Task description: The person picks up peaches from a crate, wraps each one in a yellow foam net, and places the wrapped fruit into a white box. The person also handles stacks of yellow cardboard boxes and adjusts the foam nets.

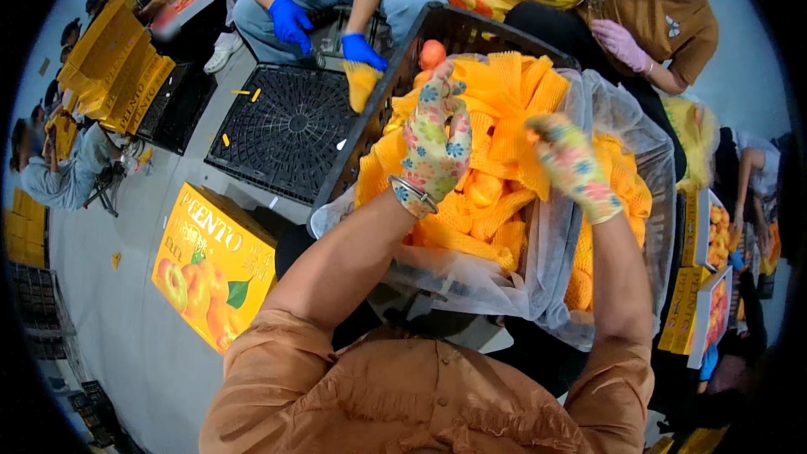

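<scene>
My left hand (438, 135), in a flower-print glove with a bracelet at the wrist, is raised over a dark plastic crate (353, 151) lined with thin white sheeting. Its fingers are curled upward; I see nothing plainly held. My right hand (570, 161), in a matching glove and slightly blurred, is at the crate's right side, its fingertips at an orange foam net sleeve (520, 139). Whether it grips the net is unclear. Many orange foam net sleeves (498, 217) fill the crate, some around fruit. A bare reddish fruit (432, 55) sits near the crate's far left corner.
A second lined crate (662, 214) with netted fruit adjoins on the right. Left are a printed yellow carton (214, 265) and a black upturned crate (287, 129). A person's blue-gloved hand (364, 52) holds a yellow net (362, 83); another person's pink-gloved hand (621, 44) is far right.
</scene>
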Available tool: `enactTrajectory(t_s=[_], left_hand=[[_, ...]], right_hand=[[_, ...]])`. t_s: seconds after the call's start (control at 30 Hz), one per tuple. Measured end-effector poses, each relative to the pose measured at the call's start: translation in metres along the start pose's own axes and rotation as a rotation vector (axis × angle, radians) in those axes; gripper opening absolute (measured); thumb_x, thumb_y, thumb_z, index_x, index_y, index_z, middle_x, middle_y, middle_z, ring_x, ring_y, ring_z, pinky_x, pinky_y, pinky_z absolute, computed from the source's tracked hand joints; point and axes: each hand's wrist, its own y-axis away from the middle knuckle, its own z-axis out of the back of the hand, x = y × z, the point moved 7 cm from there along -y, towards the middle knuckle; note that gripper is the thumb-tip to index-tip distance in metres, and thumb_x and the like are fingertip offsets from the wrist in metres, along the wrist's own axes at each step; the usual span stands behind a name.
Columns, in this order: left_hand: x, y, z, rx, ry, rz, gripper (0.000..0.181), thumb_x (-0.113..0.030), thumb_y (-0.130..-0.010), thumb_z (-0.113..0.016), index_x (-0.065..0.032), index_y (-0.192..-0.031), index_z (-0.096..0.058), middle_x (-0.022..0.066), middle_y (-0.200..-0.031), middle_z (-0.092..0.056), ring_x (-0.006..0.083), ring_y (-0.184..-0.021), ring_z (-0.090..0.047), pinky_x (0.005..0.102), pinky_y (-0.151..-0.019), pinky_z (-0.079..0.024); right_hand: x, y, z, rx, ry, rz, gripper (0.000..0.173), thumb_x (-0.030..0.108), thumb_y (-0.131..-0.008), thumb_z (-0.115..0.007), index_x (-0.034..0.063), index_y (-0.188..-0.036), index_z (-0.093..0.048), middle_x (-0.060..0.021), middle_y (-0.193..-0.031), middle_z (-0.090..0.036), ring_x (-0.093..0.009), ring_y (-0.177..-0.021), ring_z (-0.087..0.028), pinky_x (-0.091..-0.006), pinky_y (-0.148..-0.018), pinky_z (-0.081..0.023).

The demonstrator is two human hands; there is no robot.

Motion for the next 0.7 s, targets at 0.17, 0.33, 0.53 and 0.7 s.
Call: enactTrajectory(t_s=[0.17,0.33,0.53,0.7], left_hand=[[0.054,0.022,-0.024,0.227,0.171,0.213,0.055,-0.022,-0.084,-0.054,-0.0114,-0.134,-0.035,0.0071,-0.122,-0.048,0.0186,-0.106,-0.050,0.0279,-0.087,-0.042],[-0.017,0.024,-0.019,0.366,-0.337,-0.151,0.065,-0.019,-0.075,-0.065,-0.0063,-0.133,-0.037,0.0175,-0.130,-0.042,0.0316,-0.121,-0.041,0.0392,-0.100,-0.034],[-0.007,0.022,-0.030,0.696,0.085,0.215,0.057,-0.020,-0.077,-0.066,-0.0028,-0.127,-0.044,0.0148,-0.126,-0.048,0.0263,-0.121,-0.042,0.0359,-0.101,-0.031],[-0.017,0.018,-0.026,0.575,0.351,0.132,0.049,-0.013,-0.078,-0.066,-0.0015,-0.123,-0.049,0.0115,-0.119,-0.055,0.0206,-0.116,-0.046,0.0336,-0.099,-0.034]], right_hand=[[-0.025,0.002,-0.053,0.045,0.319,0.029,0.030,0.002,-0.074,-0.049,0.0069,-0.102,-0.061,-0.0130,-0.107,-0.057,-0.029,-0.097,-0.054,-0.0371,-0.083,-0.044],[0.014,0.008,-0.015,-0.262,-0.191,0.028,0.028,0.000,-0.079,-0.051,0.0019,-0.107,-0.058,-0.0121,-0.099,-0.059,-0.027,-0.092,-0.056,-0.0314,-0.081,-0.044],[0.056,0.030,-0.013,-0.352,-0.296,0.084,0.031,0.009,-0.087,-0.052,0.0001,-0.117,-0.050,-0.0099,-0.112,-0.055,-0.020,-0.098,-0.053,-0.0312,-0.084,-0.043],[0.009,0.040,-0.033,-0.152,-0.669,-0.103,0.037,0.017,-0.086,-0.056,-0.0011,-0.118,-0.050,-0.0108,-0.113,-0.054,-0.020,-0.103,-0.051,-0.0308,-0.090,-0.040]])
